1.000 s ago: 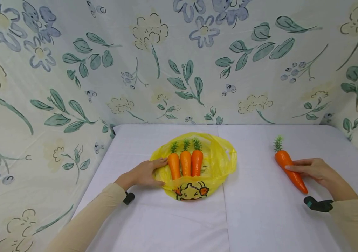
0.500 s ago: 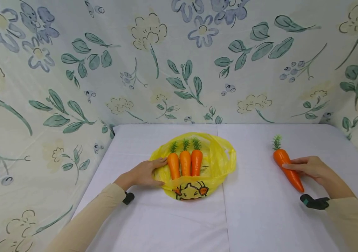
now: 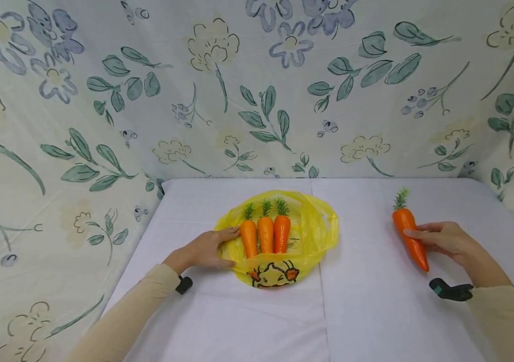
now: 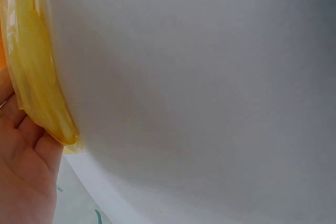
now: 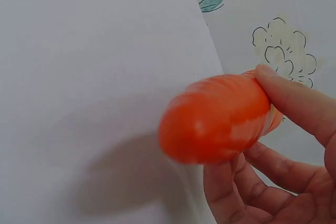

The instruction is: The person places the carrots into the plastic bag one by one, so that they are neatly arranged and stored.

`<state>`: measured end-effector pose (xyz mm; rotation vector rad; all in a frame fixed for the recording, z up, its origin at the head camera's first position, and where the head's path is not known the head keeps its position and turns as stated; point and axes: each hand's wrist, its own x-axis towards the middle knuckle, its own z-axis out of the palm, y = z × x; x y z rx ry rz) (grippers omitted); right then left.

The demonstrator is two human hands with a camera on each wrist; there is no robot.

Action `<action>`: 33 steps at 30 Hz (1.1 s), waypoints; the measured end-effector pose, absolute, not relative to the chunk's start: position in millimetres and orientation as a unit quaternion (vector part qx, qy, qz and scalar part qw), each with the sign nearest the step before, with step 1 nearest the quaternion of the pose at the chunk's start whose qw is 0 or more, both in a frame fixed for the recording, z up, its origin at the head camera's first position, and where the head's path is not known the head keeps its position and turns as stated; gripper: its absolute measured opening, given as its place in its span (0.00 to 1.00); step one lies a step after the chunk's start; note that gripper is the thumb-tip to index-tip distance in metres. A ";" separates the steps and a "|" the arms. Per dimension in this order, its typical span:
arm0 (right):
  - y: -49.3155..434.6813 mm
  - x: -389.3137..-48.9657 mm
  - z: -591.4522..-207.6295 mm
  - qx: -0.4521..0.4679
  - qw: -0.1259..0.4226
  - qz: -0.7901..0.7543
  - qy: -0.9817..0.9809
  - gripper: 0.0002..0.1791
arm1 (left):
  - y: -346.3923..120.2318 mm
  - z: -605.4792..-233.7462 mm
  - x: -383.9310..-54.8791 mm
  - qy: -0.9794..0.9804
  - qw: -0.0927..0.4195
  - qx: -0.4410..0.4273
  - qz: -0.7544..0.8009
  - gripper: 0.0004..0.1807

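An orange carrot with a green leafy top (image 3: pixel 405 223) is pinched in my right hand (image 3: pixel 449 241), thumb on one side and fingers on the other. Its tip points toward me, and in the right wrist view the carrot (image 5: pixel 212 121) hangs over the cloth above its own shadow. My left hand (image 3: pixel 207 250) lies against the left side of a yellow plastic bag (image 3: pixel 313 216), fingers spread along its edge near the leftmost carrot (image 3: pixel 250 239). The left wrist view has the bag's side (image 4: pixel 37 61) over the fingers. Two more carrots, a middle one (image 3: pixel 266 235) and a right one (image 3: pixel 282 234), lie beside it in the bag, leafy tops up.
A white cloth (image 3: pixel 279 322) covers the table, with a seam down its middle. Floral fabric (image 3: pixel 293 100) hangs behind and at both sides. The bag's handle loop (image 3: pixel 329 223) lies toward the right, and a cartoon face (image 3: pixel 275 274) marks its front.
My right hand has shifted slightly left and up with the carrot, which now stands a bit steeper in the head view. The left hand, the bag and its carrots stay put.
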<state>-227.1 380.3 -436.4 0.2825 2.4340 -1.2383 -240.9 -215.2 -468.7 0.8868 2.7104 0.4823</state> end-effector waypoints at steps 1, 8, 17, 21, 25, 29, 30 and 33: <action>378.7 -226.7 -435.5 0.099 0.197 -0.447 0.867 0.50 | -215.4 -468.7 -240.9 0.930 0.124 0.304 0.167 0.47; 364.4 -222.4 -431.0 0.073 0.192 -0.487 0.849 0.49 | -217.4 -471.1 -241.4 0.930 0.125 0.304 0.166 0.47; 351.9 -221.6 -430.0 0.066 0.187 -0.520 0.831 0.48 | -218.1 -474.0 -243.9 0.930 0.124 0.303 0.167 0.48; 345.9 -221.5 -431.1 0.067 0.190 -0.529 0.825 0.49 | -218.4 -473.7 -243.9 0.930 0.125 0.304 0.166 0.48; 338.3 -221.6 -431.1 0.068 0.189 -0.533 0.822 0.49 | -218.7 -472.7 -243.4 0.929 0.126 0.307 0.163 0.48; 331.2 -221.9 -429.6 0.068 0.186 -0.541 0.818 0.49 | -218.3 -471.8 -243.4 0.929 0.126 0.306 0.165 0.48; 329.7 -221.8 -429.3 0.068 0.185 -0.544 0.816 0.49 | -218.1 -471.8 -243.5 0.929 0.125 0.306 0.164 0.48; 324.5 -221.1 -428.4 0.068 0.178 -0.553 0.811 0.49 | -217.5 -471.8 -243.5 0.929 0.125 0.306 0.167 0.48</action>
